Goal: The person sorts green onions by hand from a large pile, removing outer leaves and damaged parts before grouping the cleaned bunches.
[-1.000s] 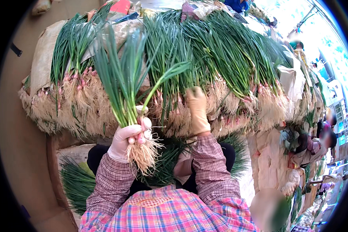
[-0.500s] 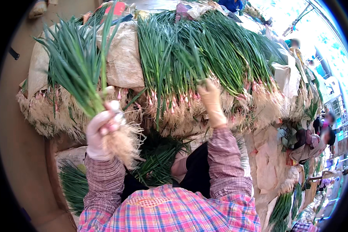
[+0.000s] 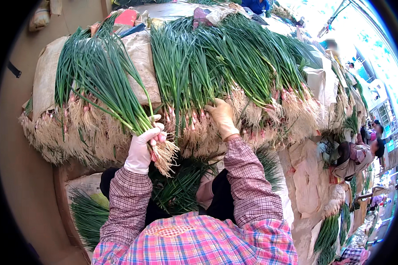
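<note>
My left hand (image 3: 141, 149), in a white glove, is closed around a bunch of spring onions (image 3: 135, 117) just above the roots. Their green leaves slant up and away to the left, and the pale roots (image 3: 166, 155) hang out to the right of my fist. Across the heap, my right hand (image 3: 222, 117) in a yellowish glove reaches to the bulb ends of the piled spring onions (image 3: 181, 75). Its fingers are bent and pinched at the stems there, though the fingertips are partly hidden among them.
Pale sacking (image 3: 137, 66) lies between parts of the heap. Below, cut green leaves (image 3: 179, 185) lie between my legs, and more greens (image 3: 88, 216) rest on a sack at left. Other people (image 3: 356, 157) sit at far right near more bundles (image 3: 327, 234).
The bunch in my left hand has come right and tipped over, its leaves now lower across the heap. My right hand has shifted left and slightly down along the bulbs.
</note>
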A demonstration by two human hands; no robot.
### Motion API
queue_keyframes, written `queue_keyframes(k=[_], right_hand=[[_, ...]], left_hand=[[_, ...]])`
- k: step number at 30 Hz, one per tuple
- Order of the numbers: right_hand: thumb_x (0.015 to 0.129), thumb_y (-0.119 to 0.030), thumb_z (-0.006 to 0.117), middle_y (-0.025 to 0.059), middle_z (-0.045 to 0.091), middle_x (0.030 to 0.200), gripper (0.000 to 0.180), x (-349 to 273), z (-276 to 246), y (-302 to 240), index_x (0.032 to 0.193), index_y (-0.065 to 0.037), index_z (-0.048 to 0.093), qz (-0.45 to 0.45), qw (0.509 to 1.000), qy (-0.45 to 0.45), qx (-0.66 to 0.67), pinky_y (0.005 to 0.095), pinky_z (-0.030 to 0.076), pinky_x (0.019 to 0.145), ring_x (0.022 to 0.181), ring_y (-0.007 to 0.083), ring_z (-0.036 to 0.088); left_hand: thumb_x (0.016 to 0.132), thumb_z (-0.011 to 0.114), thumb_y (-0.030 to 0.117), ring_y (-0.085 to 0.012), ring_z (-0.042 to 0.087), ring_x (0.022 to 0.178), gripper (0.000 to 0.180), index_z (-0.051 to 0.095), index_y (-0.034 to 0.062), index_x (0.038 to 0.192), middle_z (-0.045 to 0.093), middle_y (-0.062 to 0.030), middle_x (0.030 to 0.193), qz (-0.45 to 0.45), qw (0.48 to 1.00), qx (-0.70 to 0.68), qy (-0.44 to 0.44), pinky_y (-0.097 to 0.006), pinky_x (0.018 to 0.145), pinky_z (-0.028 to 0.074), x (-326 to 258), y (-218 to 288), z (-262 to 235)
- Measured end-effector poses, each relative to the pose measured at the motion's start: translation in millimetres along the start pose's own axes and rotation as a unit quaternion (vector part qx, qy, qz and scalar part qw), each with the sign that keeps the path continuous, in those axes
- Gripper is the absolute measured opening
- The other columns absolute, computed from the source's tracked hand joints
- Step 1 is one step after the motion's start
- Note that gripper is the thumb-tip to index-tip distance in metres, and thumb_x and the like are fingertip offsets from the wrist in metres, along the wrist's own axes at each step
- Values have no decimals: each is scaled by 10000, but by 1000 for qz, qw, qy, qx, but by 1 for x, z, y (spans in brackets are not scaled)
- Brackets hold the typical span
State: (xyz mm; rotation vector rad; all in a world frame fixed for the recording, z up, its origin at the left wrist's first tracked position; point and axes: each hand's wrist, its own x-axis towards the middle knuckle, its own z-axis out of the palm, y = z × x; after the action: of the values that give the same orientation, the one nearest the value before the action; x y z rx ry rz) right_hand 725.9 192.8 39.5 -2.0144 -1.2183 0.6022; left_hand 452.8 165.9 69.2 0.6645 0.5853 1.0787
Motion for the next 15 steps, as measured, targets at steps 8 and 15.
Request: queue_keyframes(k=[8, 15], right_hand=[[893, -174, 583, 152, 637, 1051, 192, -21, -39, -13, 1021, -30, 587, 3, 996, -18, 91, 356, 519, 831, 947, 227, 610], [878, -143, 540, 59, 613, 822, 308, -7, -40, -22, 1155, -12, 569, 80, 992, -93, 41, 252, 440, 532, 604, 72, 504]], left_hand=[[778, 572, -43, -132, 522, 624, 387, 529, -55, 1163, 588, -78, 819, -6, 1000, 12, 17, -257, 639, 479, 3, -3, -4], [771, 608, -24, -146, 525, 592, 366, 535, -68, 1127, 576, -77, 764, 2, 1000, 8, 12, -307, 632, 496, 7, -5, 0]])
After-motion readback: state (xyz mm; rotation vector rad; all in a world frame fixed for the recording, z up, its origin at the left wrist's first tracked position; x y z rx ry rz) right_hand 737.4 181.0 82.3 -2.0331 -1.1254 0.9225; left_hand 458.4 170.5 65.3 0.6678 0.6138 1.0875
